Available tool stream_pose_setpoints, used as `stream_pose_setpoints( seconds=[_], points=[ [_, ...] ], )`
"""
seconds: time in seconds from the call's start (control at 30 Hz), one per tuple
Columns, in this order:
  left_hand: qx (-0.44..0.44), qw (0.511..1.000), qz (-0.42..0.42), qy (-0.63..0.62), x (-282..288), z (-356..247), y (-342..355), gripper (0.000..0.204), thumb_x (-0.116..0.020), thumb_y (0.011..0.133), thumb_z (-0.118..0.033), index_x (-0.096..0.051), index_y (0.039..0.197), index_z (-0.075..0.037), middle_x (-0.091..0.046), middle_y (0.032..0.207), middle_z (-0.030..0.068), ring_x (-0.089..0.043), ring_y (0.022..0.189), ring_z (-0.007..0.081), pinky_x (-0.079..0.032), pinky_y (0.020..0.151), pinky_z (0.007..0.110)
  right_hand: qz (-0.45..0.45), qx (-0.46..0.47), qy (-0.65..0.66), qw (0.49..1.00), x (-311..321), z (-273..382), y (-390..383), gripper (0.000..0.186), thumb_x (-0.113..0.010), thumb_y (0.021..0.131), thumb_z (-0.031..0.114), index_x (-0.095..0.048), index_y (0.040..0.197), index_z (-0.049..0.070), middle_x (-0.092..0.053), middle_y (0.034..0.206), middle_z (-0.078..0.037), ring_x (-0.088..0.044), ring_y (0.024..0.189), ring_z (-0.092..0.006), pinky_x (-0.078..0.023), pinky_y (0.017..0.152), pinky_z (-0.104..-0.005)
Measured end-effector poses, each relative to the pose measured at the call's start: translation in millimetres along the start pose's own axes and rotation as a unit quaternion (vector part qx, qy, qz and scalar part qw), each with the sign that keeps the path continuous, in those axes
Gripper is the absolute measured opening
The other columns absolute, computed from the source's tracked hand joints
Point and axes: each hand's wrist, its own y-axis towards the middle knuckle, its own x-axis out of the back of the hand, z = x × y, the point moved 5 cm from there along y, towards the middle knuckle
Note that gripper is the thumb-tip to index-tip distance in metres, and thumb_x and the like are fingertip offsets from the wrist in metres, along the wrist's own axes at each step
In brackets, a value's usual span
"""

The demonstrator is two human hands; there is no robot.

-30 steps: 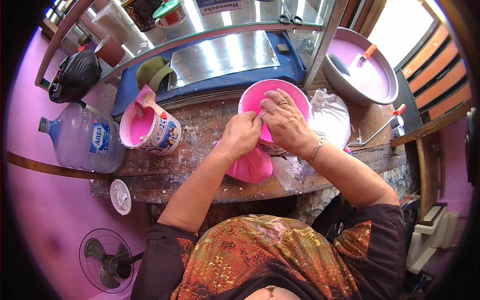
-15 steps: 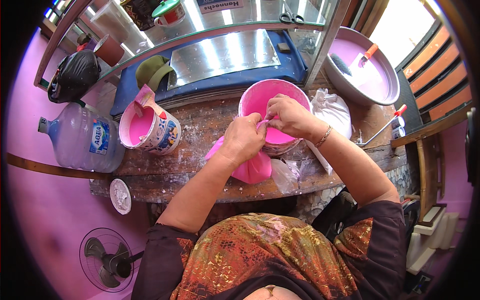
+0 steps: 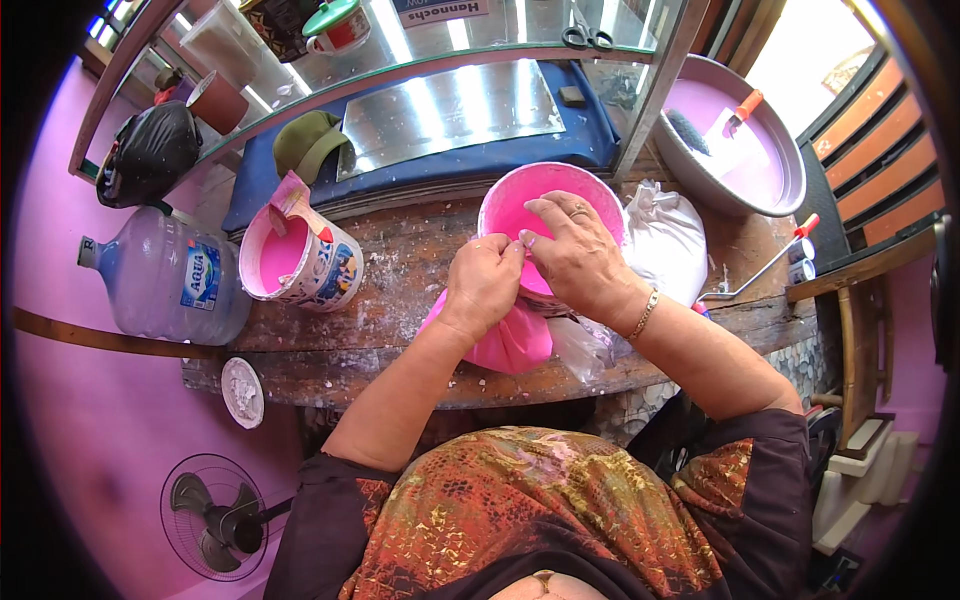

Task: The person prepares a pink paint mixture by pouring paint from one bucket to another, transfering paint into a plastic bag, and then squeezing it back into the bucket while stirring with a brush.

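My left hand (image 3: 485, 280) is closed on the gathered top of a pink bag (image 3: 505, 355), which hangs against the front of a pink-lined bucket (image 3: 535, 185). My right hand (image 3: 575, 250) arches over the bucket's near side, fingers bent and pinched together on the bag's top beside my left thumb; the bag's knot or opening is hidden by my fingers. A clear crumpled bag (image 3: 583, 355) lies just right of the pink one. A white bag (image 3: 668, 240) rests right of the bucket.
On the wooden table (image 3: 390, 250): a pink paint bucket (image 3: 345, 275) with a brush, a roller (image 3: 755, 280). Around it: a water jug (image 3: 150, 290), round lid (image 3: 242, 393), grey basin (image 3: 785, 185) with tools, metal sheet (image 3: 450, 110), cap (image 3: 305, 145), glass shelf (image 3: 500, 30), fan (image 3: 210, 517).
My hands shift slightly over the bag's top. My right fingers bunched lower half a second ago and now reach higher over the bucket again. The pink bag stays in front of the bucket.
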Motion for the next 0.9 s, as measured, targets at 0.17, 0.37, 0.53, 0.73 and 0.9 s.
stream_pose_setpoints(
  seconds=[0.17,0.37,0.53,0.73,0.9],
  points=[
    [0.006,0.999,0.016,-0.049,-0.3,8.3,0.6,0.025,-0.055,0.090,-0.017,-0.063,0.075,0.002,-0.060,0.064,0.0089,-0.052,0.061,0.0114,-0.043,0.058,0.030,0.017,0.024,0.014,0.999,-8.6,-2.0,6.7,0.019,-0.059,0.074,0.010,-0.067,0.088,0.000,-0.057,0.113,-0.019,-0.048,0.119,-0.0348,-0.032,0.106,-0.0443],
    [-0.029,0.997,0.016,0.070,3.8,-13.1,-7.0,0.026,-0.060,0.089,-0.022,-0.063,0.081,0.002,-0.062,0.068,0.0187,-0.060,0.064,0.0277,-0.047,0.063,0.036,0.085,-0.027,0.095,0.991,-21.1,-19.7,13.0,0.013,-0.062,0.071,0.009,-0.068,0.079,0.001,-0.058,0.096,-0.015,-0.053,0.099,-0.0332,-0.038,0.096,-0.0422],
    [-0.027,0.992,0.008,0.122,2.3,-24.1,-11.6,0.025,-0.060,0.088,-0.023,-0.063,0.087,0.001,-0.063,0.077,0.0248,-0.062,0.077,0.0410,-0.048,0.067,0.043,0.208,-0.079,0.261,0.939,-28.2,-47.8,17.4,0.016,-0.072,0.069,0.014,-0.068,0.078,0.000,-0.058,0.086,-0.009,-0.053,0.090,-0.0272,-0.043,0.081,-0.0379],
    [-0.031,0.992,-0.006,0.122,-1.9,-21.5,-13.3,0.023,-0.060,0.088,-0.021,-0.063,0.086,0.001,-0.062,0.075,0.0250,-0.063,0.075,0.0410,-0.049,0.066,0.043,0.307,-0.139,0.349,0.874,-30.7,-58.8,16.7,0.019,-0.072,0.074,0.018,-0.071,0.081,0.000,-0.063,0.088,-0.014,-0.058,0.091,-0.0307,-0.042,0.087,-0.0408],
    [0.001,0.997,-0.019,0.072,3.0,-15.4,-15.1,0.024,-0.060,0.088,-0.021,-0.063,0.081,0.002,-0.062,0.072,0.0243,-0.062,0.068,0.0380,-0.048,0.062,0.040,0.167,-0.098,0.144,0.970,-2.4,-23.1,13.4,0.029,-0.065,0.076,0.009,-0.066,0.103,-0.001,-0.058,0.109,-0.017,-0.051,0.109,-0.0326,-0.038,0.099,-0.0420]
  ],
)
